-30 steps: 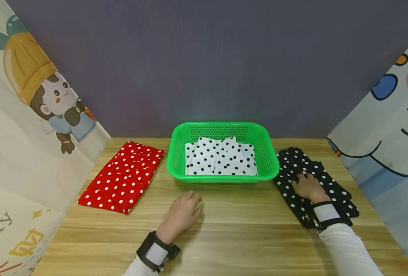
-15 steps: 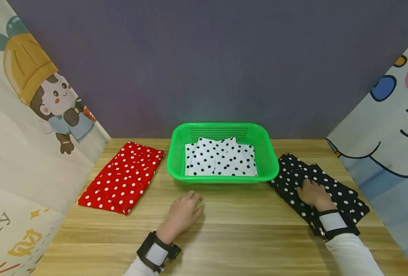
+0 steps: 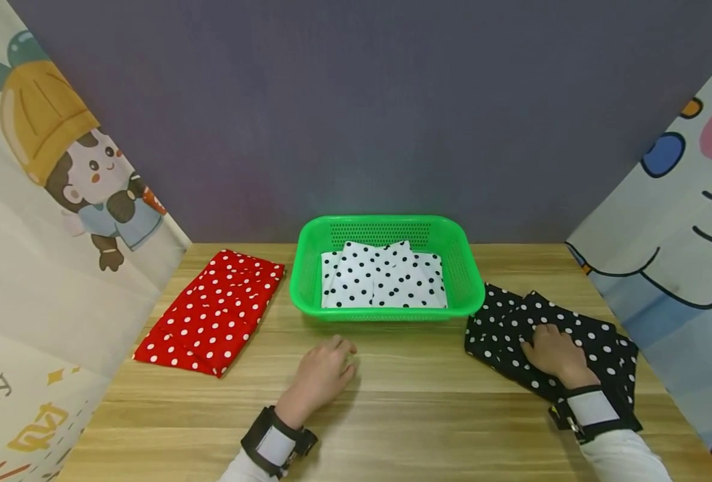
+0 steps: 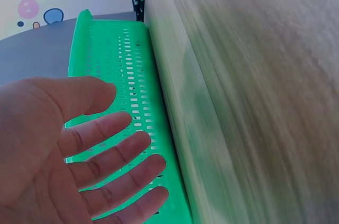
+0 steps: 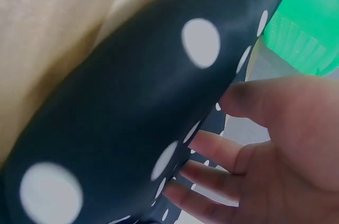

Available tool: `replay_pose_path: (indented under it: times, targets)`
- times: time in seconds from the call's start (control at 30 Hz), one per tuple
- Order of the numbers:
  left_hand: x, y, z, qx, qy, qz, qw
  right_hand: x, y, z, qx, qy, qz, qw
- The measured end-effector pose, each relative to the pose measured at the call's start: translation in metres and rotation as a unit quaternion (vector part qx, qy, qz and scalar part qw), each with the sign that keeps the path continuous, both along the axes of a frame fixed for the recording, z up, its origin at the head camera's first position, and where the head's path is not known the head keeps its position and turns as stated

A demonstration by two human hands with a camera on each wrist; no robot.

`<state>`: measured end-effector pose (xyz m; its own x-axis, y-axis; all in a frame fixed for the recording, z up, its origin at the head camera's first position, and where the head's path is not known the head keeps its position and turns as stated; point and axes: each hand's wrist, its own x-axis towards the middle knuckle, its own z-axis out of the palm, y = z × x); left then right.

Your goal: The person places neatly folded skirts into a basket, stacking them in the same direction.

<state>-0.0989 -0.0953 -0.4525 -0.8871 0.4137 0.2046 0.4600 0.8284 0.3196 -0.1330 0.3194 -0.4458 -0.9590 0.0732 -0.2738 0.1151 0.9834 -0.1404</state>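
My right hand (image 3: 556, 351) rests on a folded black cloth with white dots (image 3: 603, 341), at the right of the table. In the right wrist view the thumb and fingertips (image 5: 204, 142) touch the dark dotted fabric (image 5: 122, 91), spread apart rather than curled round it. The cloth's far left corner lies by the green basket (image 3: 386, 312). My left hand (image 3: 322, 371) hovers over or rests on the table in front of the basket, holding nothing. Its fingers (image 4: 119, 155) are loosely extended in the left wrist view, with the basket wall (image 4: 106, 49) behind them.
Inside the basket lies a folded white cloth with black dots (image 3: 380, 278). A folded red cloth with white dots (image 3: 214, 311) lies at the left of the wooden table (image 3: 404, 415). A dark wall panel (image 3: 380, 120) stands behind, and printed sheets hang at both sides.
The black dotted cloth has turned anticlockwise on the table and come nearer, its right end swinging out to the right. My right hand moved slightly right and nearer with it. The left hand stayed put.
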Motion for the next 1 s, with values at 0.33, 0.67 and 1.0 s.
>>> replay_pose_path:
  times: [0.33,0.67,1.0]
  targets:
    - [0.000,0.003,-0.002,-0.001,0.006,-0.003,1.0000,0.018,-0.004,-0.001,0.005,0.039,0.030,0.999]
    - [0.001,0.006,0.001,0.003,0.007,-0.011,0.9999,0.037,-0.002,-0.007,-0.016,0.097,0.062,0.993]
    - [0.002,0.010,-0.002,0.006,0.014,-0.021,0.9997,0.051,-0.012,-0.010,-0.030,0.118,0.079,0.989]
